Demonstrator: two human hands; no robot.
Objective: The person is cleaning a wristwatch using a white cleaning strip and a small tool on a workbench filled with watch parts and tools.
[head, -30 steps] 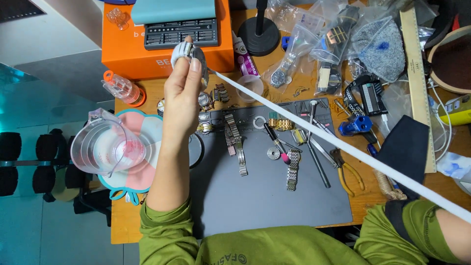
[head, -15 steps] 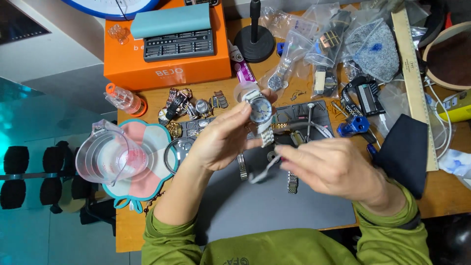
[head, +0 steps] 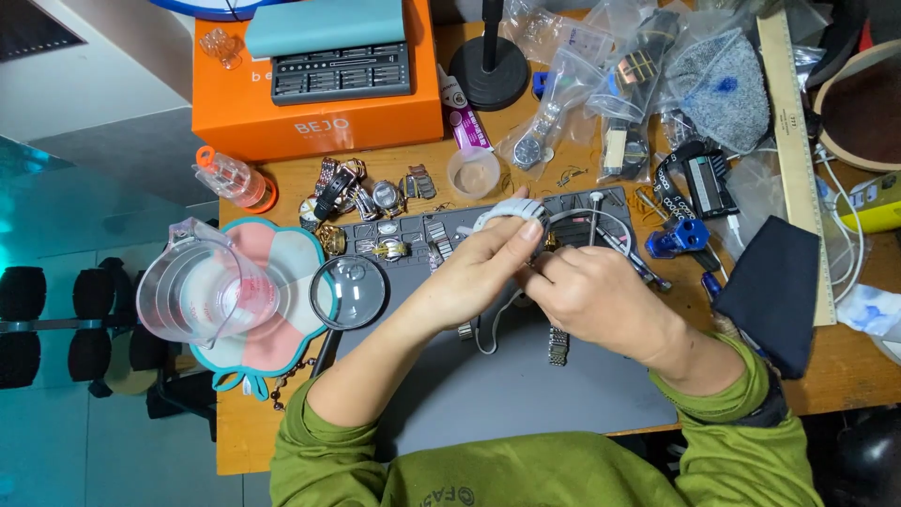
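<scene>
Crowded along the far and right edges of the bench (head: 282,441): orange box (head: 319,117), plastic bags (head: 601,84), ruler (head: 798,160), dark cloth (head: 765,291). Open room only on the near half of the grey mat (head: 488,394), between the green sleeves. To the left, a measuring jug (head: 202,286) and a magnifying lens (head: 349,293), both near the left forearm. Left hand (head: 474,272) and right hand (head: 596,296) meeting over the mat's middle, knuckles up, wrists angled inward. Fingers of both curled shut on a white-strapped watch (head: 507,211), held just above the mat, strap tail hanging below the hands.
</scene>
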